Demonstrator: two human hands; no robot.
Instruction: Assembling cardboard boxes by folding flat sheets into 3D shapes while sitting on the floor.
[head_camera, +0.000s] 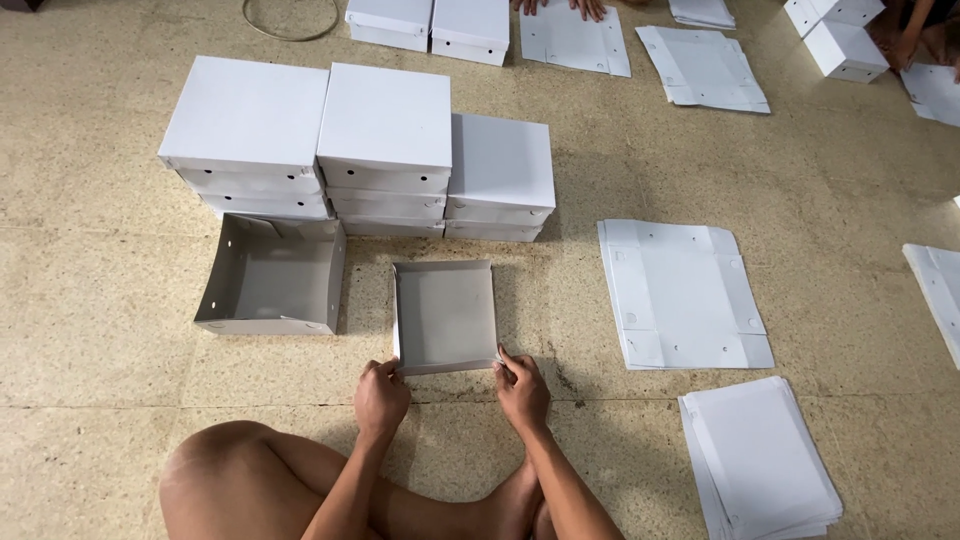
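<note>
Pinching the near corners of a grey shallow lid (445, 315), left hand (381, 398) and right hand (523, 392) grip it beside white stacked boxes (385, 150).

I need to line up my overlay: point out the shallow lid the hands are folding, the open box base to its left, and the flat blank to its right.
shallow lid (445, 315), head view, middle of its grey inner panel.
open box base (268, 283), head view, inner floor.
flat blank (683, 292), head view, centre panel.
</note>
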